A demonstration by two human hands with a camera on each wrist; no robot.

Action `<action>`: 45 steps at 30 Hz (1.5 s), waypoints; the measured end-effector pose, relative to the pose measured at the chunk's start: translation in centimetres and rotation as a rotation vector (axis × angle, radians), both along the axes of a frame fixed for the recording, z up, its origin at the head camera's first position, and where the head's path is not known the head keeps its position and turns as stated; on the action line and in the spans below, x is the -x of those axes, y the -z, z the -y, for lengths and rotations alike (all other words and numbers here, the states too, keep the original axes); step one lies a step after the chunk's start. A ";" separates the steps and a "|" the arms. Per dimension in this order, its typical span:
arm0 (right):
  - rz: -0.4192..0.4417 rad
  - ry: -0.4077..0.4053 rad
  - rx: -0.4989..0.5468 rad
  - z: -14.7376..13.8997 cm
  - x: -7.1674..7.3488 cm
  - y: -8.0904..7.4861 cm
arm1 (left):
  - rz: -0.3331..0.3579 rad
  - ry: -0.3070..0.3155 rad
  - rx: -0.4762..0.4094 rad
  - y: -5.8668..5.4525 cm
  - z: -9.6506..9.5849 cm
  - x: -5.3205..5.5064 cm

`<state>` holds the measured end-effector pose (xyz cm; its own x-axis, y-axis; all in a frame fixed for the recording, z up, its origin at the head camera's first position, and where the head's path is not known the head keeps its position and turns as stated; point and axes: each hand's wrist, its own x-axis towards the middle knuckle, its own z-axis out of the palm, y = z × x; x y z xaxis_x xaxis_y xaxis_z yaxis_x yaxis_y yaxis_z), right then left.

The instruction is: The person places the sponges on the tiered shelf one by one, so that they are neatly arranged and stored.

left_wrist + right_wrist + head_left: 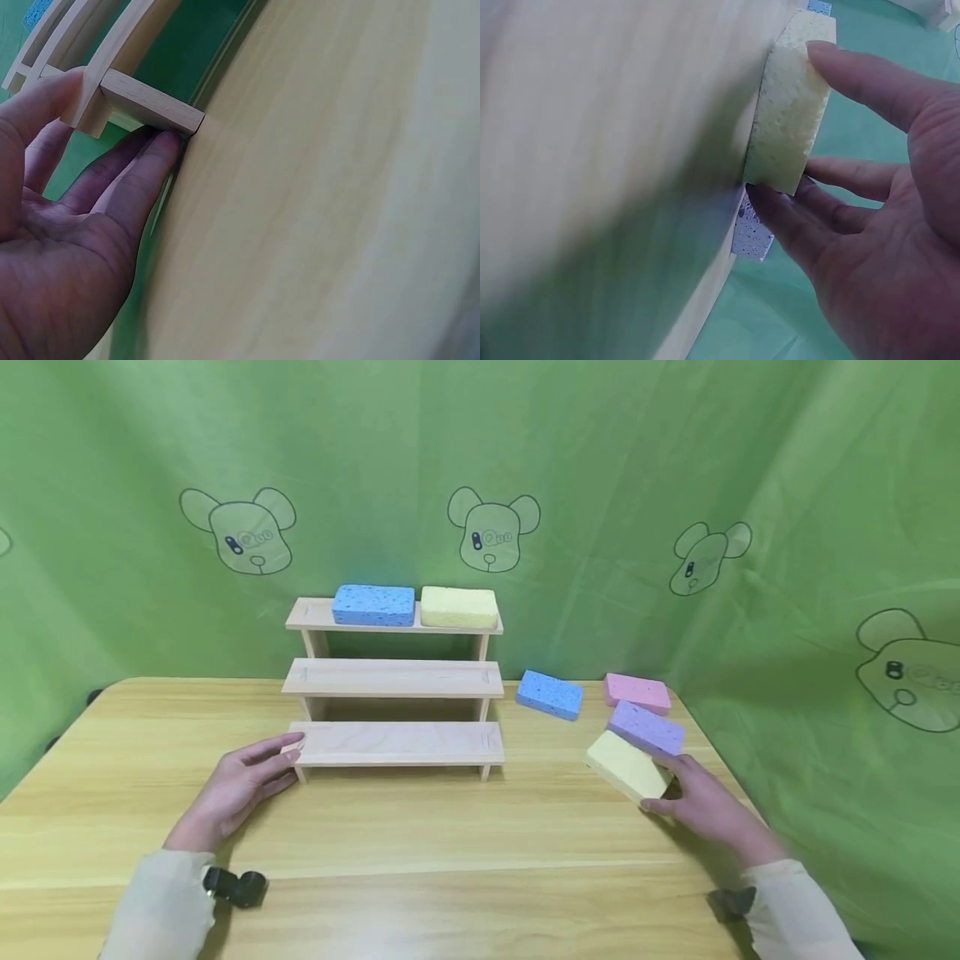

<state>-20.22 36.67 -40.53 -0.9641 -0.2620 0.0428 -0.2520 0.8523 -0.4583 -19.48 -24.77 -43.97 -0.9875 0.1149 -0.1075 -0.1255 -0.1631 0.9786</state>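
At the left end of the lowest step of a three-tier wooden shelf (397, 741), my left hand (243, 781) holds on with its thumb and fingers around the board's end. The left wrist view shows the fingertips against the shelf's leg (154, 105). On the right side of the table, my right hand (708, 802) grips a pale yellow sponge (628, 766) between thumb and fingers. In the right wrist view the thumb presses one face of this sponge (791, 105), with fingertips at its near end. Just behind it lies a purple sponge (647, 725).
A blue sponge (373, 604) and another yellow sponge (459, 607) sit side by side on the top tier. On the table right of the shelf are a second blue sponge (550, 693) and a pink sponge (637, 692). A green curtain (600, 460) hangs behind and along the right.
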 end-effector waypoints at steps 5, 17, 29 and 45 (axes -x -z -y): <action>0.000 -0.007 -0.014 -0.2 -0.2 0.0 | 0.003 0.005 -0.003 0.0 0.0 -0.1; -0.017 -0.025 0.029 -0.1 -0.2 -1.2 | 0.000 0.023 0.015 -0.1 0.2 0.0; -0.052 -0.042 0.113 1.1 0.3 -2.7 | -0.001 0.014 -0.007 -0.1 0.1 0.0; -0.090 -0.126 0.225 4.6 1.6 -3.9 | 0.007 0.002 -0.060 0.0 0.1 0.1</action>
